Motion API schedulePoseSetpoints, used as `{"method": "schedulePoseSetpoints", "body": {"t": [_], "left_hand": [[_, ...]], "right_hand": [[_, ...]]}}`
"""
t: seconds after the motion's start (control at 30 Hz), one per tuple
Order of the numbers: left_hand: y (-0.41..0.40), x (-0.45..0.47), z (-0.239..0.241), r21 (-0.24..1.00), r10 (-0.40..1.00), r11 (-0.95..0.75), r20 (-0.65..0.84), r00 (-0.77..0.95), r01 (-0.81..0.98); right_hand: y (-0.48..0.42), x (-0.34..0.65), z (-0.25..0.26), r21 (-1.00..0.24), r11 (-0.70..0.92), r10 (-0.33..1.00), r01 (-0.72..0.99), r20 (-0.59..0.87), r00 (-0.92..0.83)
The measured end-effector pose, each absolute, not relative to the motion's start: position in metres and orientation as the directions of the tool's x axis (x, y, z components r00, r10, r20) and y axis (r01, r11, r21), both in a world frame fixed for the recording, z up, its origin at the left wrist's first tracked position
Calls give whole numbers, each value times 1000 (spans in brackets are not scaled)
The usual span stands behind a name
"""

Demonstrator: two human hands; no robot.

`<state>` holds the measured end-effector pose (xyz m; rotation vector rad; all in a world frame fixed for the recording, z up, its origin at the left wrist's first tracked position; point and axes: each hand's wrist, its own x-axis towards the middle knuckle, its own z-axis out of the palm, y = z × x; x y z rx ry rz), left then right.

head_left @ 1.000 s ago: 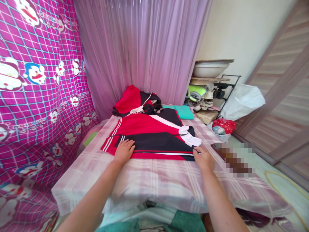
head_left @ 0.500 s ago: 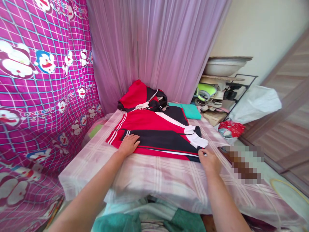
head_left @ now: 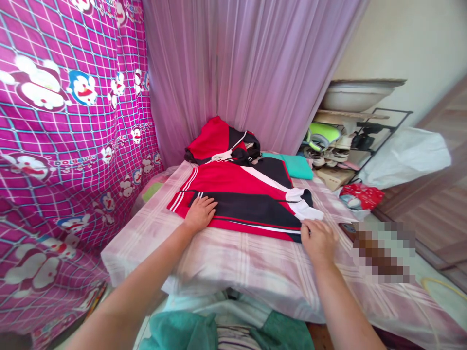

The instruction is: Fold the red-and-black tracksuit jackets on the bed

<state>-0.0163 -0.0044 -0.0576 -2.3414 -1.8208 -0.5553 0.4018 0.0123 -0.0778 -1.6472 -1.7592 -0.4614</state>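
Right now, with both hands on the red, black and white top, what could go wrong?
The left hand lies flat near one end of the top while the right hand is at a near corner, so uneven pulling might wrinkle it.
The bunched red-and-black garment lies close behind, so it could get bumped.
The plaid tablecloth hangs over the near edge, so sliding hands might ruck it up.
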Motion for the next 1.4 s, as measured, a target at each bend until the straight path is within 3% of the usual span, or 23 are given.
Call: {"method": "schedulePoseSetpoints", "body": {"t": [0.2, 0.33, 0.57, 0.63, 0.73, 0.8, 0.97, 1.27, 1.4], "left_hand": [[8, -5, -38, 97, 927, -279, 286, 242, 955], [25, 9, -32, 83, 961, -253, 138, 240, 964], [30, 22, -41, 26, 984, -171, 56, 169, 985], [28, 23, -41, 13, 986, -163, 27, 163, 986], [27, 22, -38, 17, 989, -144, -42, 145, 989], [28, 21, -36, 31, 987, -133, -84, 135, 991], [32, 22, -33, 49, 980, -119, -152, 125, 992], [39, 20, -30, 46, 975, -109, -187, 116, 993], [41, 38, -27, 6, 989, -137, -55, 137, 991]], "right_hand": [[13, 390, -76, -165, 206, 730, 964, 682, -39], [25, 355, -56, -172, 312, 729, 934, 674, -119], [60, 251, -15, -167, 469, 842, 867, 380, -382], [64, 230, -18, -152, 491, 861, 858, 232, -452], [68, 221, -30, -136, 454, 886, 880, -28, -462], [71, 235, -38, -119, 391, 910, 913, -101, -402], [79, 305, -47, -59, 176, 979, 983, -90, -180], [72, 342, -53, -5, 178, 984, 984, -9, -178], [72, 340, -52, -11, 181, 984, 983, 0, -181]]}}
